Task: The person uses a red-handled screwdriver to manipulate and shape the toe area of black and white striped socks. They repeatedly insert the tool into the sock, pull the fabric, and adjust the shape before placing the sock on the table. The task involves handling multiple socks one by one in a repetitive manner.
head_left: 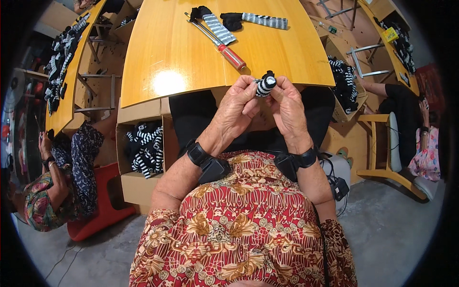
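Just off the table's near edge, my left hand [235, 104] and my right hand [288, 106] pinch a black-and-white striped knit piece [266, 86] between thumbs and fingers. Its striped part is bunched into a short tube that faces me with a pale round end, and black fabric pokes out at the top. I cannot tell whether it is a glove or a sock. On the table beyond, two similar knit pieces lie flat, one tilted [219, 27] and one sideways [264, 21], each black at one end. A red-handled tool [231, 56] with a long metal shaft lies beside them.
The yellow wooden table [186, 52] spreads before me. Open cardboard boxes of striped knit pieces stand below it, at left [144, 149] and right [343, 83]. More pieces cover a left table [67, 55] and a right one. People sit at both sides, one on a red chair [103, 203].
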Action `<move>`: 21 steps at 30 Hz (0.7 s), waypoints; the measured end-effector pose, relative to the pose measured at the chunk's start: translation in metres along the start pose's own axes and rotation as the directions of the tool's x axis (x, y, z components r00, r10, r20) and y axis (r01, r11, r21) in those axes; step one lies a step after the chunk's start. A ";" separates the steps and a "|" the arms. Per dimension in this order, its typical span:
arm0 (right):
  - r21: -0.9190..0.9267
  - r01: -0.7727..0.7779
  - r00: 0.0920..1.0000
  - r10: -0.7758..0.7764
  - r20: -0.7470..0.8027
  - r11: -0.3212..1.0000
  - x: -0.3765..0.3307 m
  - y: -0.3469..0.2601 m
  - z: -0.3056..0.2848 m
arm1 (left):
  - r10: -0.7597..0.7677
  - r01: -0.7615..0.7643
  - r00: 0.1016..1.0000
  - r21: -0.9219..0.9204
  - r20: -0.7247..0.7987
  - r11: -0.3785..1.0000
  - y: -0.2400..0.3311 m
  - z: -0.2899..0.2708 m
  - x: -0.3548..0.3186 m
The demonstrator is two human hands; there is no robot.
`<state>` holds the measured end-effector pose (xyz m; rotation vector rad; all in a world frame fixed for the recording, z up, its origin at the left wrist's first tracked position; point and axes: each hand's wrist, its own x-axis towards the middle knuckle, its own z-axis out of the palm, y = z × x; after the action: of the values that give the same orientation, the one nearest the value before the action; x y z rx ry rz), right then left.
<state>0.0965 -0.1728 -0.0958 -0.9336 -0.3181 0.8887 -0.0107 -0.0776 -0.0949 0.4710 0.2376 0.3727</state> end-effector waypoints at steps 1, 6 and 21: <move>0.014 -0.003 1.000 0.003 0.008 1.000 -0.001 0.000 0.002 | -0.003 0.003 1.000 -0.001 0.031 1.000 0.001 0.000 0.000; 0.021 0.030 0.999 -0.031 0.045 0.999 -0.009 -0.006 0.010 | -0.051 0.049 0.992 0.021 0.113 0.999 0.007 0.006 -0.005; -0.054 -0.061 0.996 0.064 0.061 0.997 -0.010 -0.009 0.011 | 0.184 -0.207 0.977 0.669 0.107 0.714 0.035 0.013 -0.026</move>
<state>0.0884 -0.1773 -0.0807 -0.9695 -0.3683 0.9725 -0.0398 -0.0647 -0.0632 1.2422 0.2920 0.4842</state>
